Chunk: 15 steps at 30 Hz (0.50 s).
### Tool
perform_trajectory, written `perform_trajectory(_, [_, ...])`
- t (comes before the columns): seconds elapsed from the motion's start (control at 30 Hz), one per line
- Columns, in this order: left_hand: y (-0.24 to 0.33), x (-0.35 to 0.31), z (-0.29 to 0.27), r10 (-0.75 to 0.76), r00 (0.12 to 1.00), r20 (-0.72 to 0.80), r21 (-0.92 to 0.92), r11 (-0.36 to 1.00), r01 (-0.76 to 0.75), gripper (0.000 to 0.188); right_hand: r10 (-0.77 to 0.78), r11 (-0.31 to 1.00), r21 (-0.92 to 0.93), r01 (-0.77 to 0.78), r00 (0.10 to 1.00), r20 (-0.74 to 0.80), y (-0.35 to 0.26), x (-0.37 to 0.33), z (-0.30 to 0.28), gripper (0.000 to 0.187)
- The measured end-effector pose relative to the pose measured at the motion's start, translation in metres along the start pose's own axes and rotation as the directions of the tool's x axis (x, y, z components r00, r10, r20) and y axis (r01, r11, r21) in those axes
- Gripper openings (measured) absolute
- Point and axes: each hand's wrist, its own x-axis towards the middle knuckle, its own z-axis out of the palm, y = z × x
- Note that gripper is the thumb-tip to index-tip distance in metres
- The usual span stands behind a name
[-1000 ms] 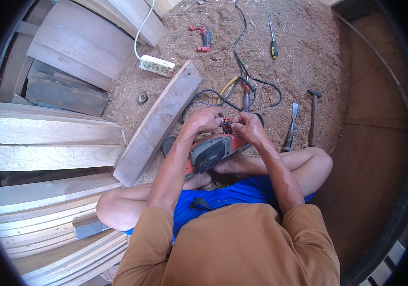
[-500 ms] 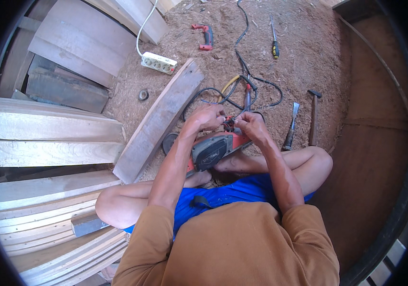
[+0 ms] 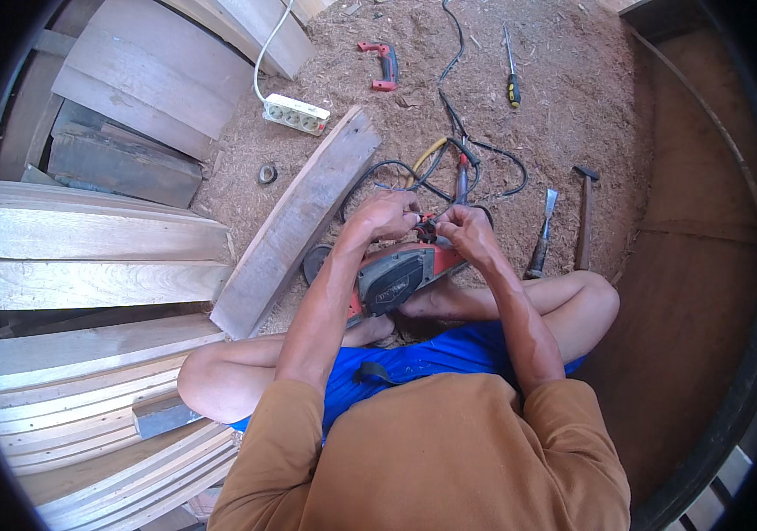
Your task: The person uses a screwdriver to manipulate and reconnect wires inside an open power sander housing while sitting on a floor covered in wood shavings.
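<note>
now, both hands were busy at one small spot on a red and black power tool (image 3: 393,281), likely an electric planer. it sat low, just in front of the crossed legs (image 3: 566,307), with small dark parts (image 3: 427,232) at its far side. the left hand (image 3: 390,217) had its thumb and finger bunched up at those parts, and the right hand (image 3: 469,232) reached in with bent fingers from the other side. whether each hand gripped something was too small to tell. it looked like fiddly work on open insides, which seemed to call for tiny, careful moves and a steady tool. a loose handle piece (image 3: 387,68) lay farther off on the sawdust floor (image 3: 352,93). a chisel (image 3: 540,245) and a hammer (image 3: 584,226) lay to the right, apart.
</note>
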Motion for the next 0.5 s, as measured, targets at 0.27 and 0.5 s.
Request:
perform_trajectory(0.27, [-0.002, 0.0, 0.0, -0.017, 1.0, 0.012, -0.001, 1.0, 0.017, 0.033, -0.034, 0.991, -0.128, 0.028, 0.998, -0.043, -0.022, -0.009, 0.001, 0.013])
perform_trajectory(0.5, [0.008, -0.002, -0.004, 0.055, 0.996, 0.064, 0.06, 0.996, -0.058, 0.042, -0.269, 0.883, -0.428, 0.194, 0.955, -0.122, -0.035, -0.016, 0.017, 0.014])
